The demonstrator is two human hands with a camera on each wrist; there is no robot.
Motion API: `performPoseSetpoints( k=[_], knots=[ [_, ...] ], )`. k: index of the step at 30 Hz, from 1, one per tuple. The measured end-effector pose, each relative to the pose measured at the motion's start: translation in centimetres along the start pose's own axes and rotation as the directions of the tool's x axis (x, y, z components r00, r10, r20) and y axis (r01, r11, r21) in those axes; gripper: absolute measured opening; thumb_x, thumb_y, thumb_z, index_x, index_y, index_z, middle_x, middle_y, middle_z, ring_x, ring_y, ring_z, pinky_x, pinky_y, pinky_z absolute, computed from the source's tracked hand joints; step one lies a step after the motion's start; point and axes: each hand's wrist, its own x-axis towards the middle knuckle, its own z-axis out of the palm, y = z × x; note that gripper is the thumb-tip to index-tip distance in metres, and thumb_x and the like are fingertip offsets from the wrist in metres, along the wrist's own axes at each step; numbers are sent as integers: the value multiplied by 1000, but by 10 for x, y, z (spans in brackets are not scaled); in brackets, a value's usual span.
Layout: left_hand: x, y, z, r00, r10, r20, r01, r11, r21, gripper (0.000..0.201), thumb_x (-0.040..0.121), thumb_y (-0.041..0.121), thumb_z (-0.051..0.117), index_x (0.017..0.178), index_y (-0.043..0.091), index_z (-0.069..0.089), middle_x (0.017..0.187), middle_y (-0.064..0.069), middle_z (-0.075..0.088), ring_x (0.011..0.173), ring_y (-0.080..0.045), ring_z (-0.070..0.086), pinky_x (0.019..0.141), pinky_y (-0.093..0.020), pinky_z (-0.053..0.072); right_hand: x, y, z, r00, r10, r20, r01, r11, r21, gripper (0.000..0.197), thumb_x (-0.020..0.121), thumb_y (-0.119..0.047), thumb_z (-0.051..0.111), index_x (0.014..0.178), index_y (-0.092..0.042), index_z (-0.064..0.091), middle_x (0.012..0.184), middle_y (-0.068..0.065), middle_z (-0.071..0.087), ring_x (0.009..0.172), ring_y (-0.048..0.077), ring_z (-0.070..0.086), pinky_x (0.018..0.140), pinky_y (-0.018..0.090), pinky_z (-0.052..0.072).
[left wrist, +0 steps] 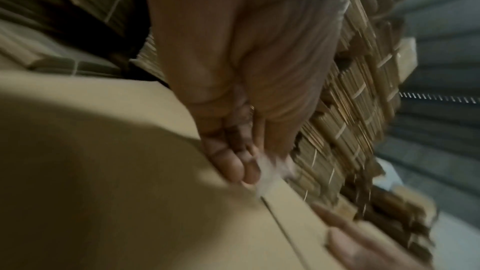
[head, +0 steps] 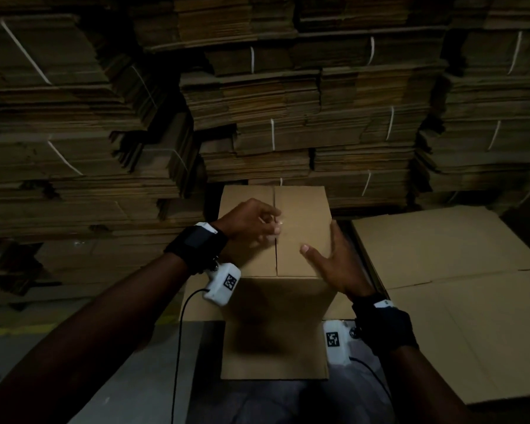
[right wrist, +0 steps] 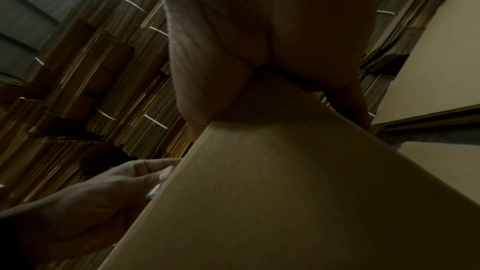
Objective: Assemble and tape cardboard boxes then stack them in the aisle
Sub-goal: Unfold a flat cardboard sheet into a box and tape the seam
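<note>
A brown cardboard box stands upright in front of me with its top flaps folded down to a centre seam. My left hand hovers over that seam and pinches a small piece of clear tape between thumb and fingers. My right hand rests at the top right edge of the box, thumb flat on the flap and straight fingers along the side. In the right wrist view the palm sits against the box edge, with the left hand lower left. The tape roll is not in sight.
Tall stacks of strapped flat cardboard fill the wall behind the box and to the left. A pile of large flat sheets lies just right of the box. Grey floor with a yellow line lies at lower left.
</note>
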Motion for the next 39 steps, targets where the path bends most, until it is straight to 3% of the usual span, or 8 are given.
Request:
performPoseSetpoints(
  k=[3, 7, 13, 19, 26, 32, 35, 39],
  knots=[
    [9, 5, -7, 989, -71, 126, 44, 978, 203, 46, 84, 24, 81, 125, 24, 59, 93, -10, 75, 71, -23, 73, 64, -35, 62, 1, 1, -1, 999, -38, -3, 38, 999, 0, 88, 80, -66, 72, 153, -39, 30, 146, -7, 52, 128, 12, 55, 104, 48, 51],
    [32, 13, -15, 998, -56, 29, 42, 937, 347, 8, 87, 7, 75, 94, 5, 71, 80, -16, 75, 59, -25, 73, 46, -27, 56, 2, 3, 0, 999, -36, -4, 36, 999, -1, 94, 79, -70, 71, 155, -39, 26, 149, -9, 49, 130, 11, 53, 107, 47, 49],
    [77, 4, -51, 965, -39, -258, 31, 999, -35, 5, 90, -1, 67, 87, 0, 71, 81, -12, 71, 65, -14, 68, 63, -27, 55, 2, 1, 1, 999, -38, 5, 38, 998, 44, 82, 82, -62, 74, 149, -42, 32, 144, -10, 53, 126, 8, 55, 104, 43, 51],
    [102, -11, -59, 996, -92, -4, 90, 964, 251, 17, 90, 5, 70, 93, -13, 70, 93, -22, 70, 73, -21, 60, 62, -24, 44, 1, -2, 0, 1000, 3, 17, -3, 1000, -24, 92, 90, -49, 72, 160, -32, 15, 142, -16, 34, 126, -1, 33, 92, 10, 32],
    [117, -15, -76, 991, -113, -76, 133, 920, 368, 19, 94, 10, 68, 104, -5, 75, 109, -23, 72, 104, -36, 67, 75, -29, 49, 1, -2, 3, 999, 31, 28, -32, 999, 14, 94, 90, -45, 73, 160, -31, 13, 140, -19, 31, 126, -2, 32, 88, 5, 31],
    [129, -31, -74, 846, -268, -460, 326, 944, 48, 40, 103, 35, 51, 113, 0, 68, 121, -21, 66, 112, -38, 62, 85, -34, 45, 1, -4, 6, 999, 48, 5, -48, 998, 47, 98, 90, -44, 72, 163, -27, 8, 164, -7, 25, 131, -2, 25, 103, 20, 28],
    [127, -30, -76, 796, -246, -553, 156, 966, -205, 43, 89, 47, 70, 107, 8, 71, 101, -7, 72, 93, -25, 70, 80, -36, 57, 1, -4, 8, 999, 51, -12, -50, 996, 72, 99, 89, -44, 73, 162, -27, 8, 164, -5, 26, 133, 0, 29, 104, 22, 31],
    [109, -12, -64, 836, -155, -527, -65, 925, -375, 21, 97, 15, 63, 117, 17, 55, 87, -16, 69, 59, -21, 66, 52, -39, 58, 2, -5, 11, 998, 65, -22, -63, 996, 56, 99, 89, -47, 72, 163, -29, 8, 166, -5, 22, 136, 2, 25, 109, 27, 28]
  ],
)
